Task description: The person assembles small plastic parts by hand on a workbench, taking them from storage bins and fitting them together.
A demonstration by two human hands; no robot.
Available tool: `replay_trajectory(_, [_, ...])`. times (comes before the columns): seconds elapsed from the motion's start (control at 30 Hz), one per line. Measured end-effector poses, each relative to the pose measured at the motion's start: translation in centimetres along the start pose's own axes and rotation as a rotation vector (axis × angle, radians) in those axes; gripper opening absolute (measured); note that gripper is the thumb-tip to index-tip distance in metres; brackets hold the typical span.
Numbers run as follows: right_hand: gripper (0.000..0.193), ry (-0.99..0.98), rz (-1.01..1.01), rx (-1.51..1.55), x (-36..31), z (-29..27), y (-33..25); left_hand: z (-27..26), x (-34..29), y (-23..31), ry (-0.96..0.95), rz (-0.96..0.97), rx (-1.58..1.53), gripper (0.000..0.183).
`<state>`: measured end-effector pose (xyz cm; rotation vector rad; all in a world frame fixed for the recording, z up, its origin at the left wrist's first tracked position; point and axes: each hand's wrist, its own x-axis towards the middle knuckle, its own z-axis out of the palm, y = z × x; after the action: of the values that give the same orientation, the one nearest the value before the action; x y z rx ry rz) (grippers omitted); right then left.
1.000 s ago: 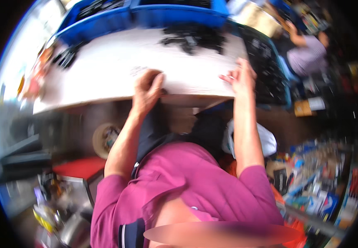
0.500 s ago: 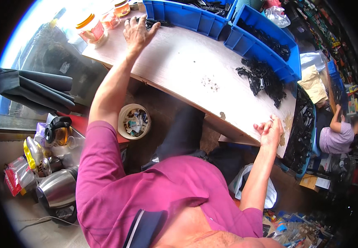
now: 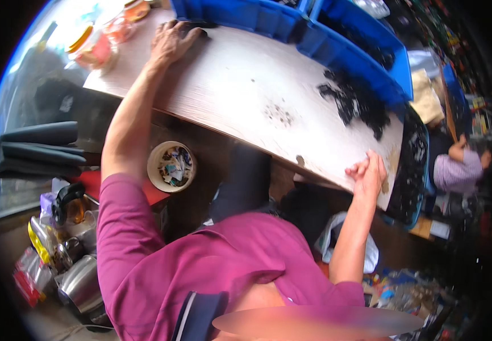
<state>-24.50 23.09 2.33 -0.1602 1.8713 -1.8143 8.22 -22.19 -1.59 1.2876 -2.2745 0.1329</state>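
My left hand [image 3: 170, 42] lies at the far left of the pale table [image 3: 223, 91], palm down with fingers spread. Just beyond its fingertips are small black parts [image 3: 201, 24], partly covered by the hand. My right hand [image 3: 369, 173] rests at the table's near right corner. Its fingers are half curled and somewhat apart, with nothing visible in them. A heap of black plastic parts [image 3: 357, 105] lies on the table farther away from that hand; blur hides their exact kind.
Blue bins [image 3: 246, 20] line the table's far edge, and another blue bin [image 3: 351, 51] holds black parts. Orange-lidded jars [image 3: 92, 50] stand far left. A tub of scraps [image 3: 154, 165] sits below the near edge. Another person [image 3: 456, 169] works at far right.
The whole view has shifted, with the table and left hand now farther left and slightly higher. Both hands keep nearly the same pose and place on the table.
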Motion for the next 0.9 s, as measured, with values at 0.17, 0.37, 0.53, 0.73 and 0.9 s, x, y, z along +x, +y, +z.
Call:
replay_trajectory(0.17, [0.014, -0.052, -0.054, 0.032, 0.4, 0.5, 0.4, -1.6, -3.8, 4.4, 0.035, 0.162, -0.106, 0.056])
replay_trajectory(0.37, [0.014, -0.076, -0.064, 0.061, 0.2, -0.2, 0.7, -2.5, -5.6, 12.3, 0.305, 0.325, -0.195, 0.037])
replay_trajectory(0.53, [0.013, -0.066, -0.061, 0.049, 0.2, -0.6, 0.9, -2.5, -7.6, 23.2, 0.048, 0.407, -0.531, 0.036])
replay_trajectory(0.73, [0.010, -0.074, -0.060, 0.066, 0.1, -0.5, 0.8, -0.7, -7.5, 28.6, -0.187, 0.510, -0.310, 0.029])
replay_trajectory(0.9, [0.011, -0.078, -0.073, 0.083, 0.2, -0.8, 0.9, 0.0, -8.4, 29.3, -0.057, 0.531, -0.399, 0.018])
